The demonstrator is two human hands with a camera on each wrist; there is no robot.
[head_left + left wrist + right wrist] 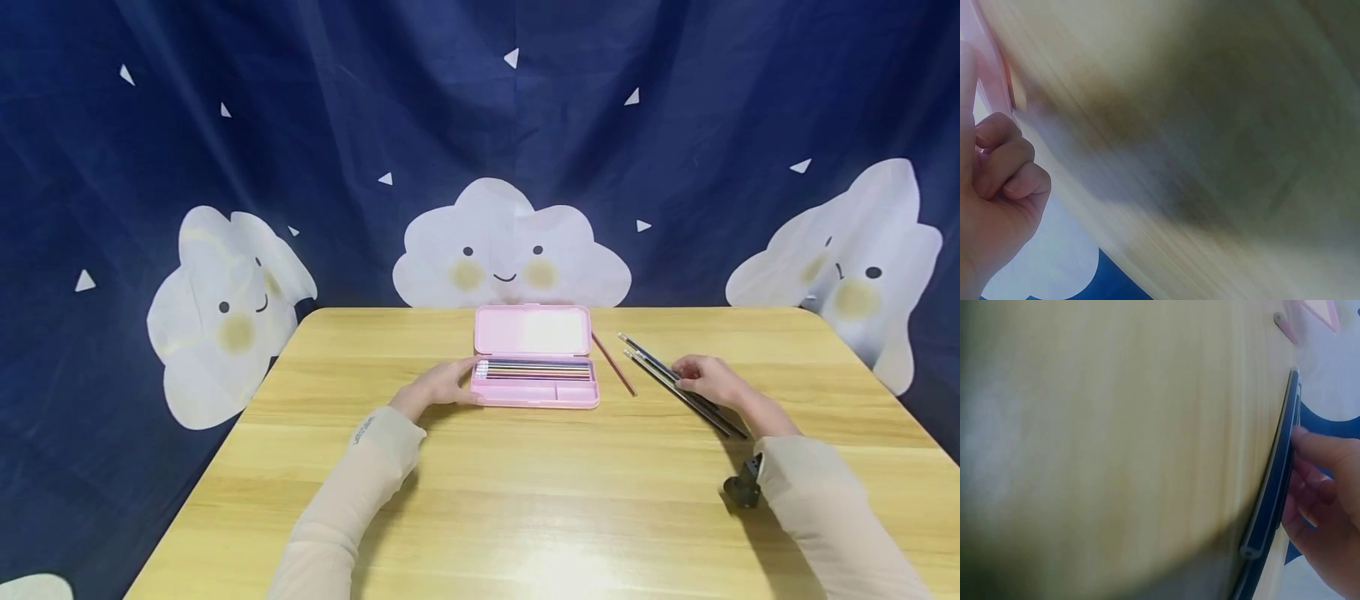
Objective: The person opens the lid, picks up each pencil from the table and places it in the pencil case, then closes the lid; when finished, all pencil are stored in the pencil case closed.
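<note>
From the head view I see the left hand holding the left end of the open pink pencil case, thumb at the front corner, fingers further back. A row of pencils lies in its rear compartment. A reddish pencil slants on the table just right of the case; farther right, my right hand holds some dark pencils near their middle.

My left wrist view shows curled fingers beside the case's pink edge; their contact there I cannot tell.

In my right wrist view, the thumb presses the dark pencils, fingers bent behind; how many are pinched I cannot tell.
</note>
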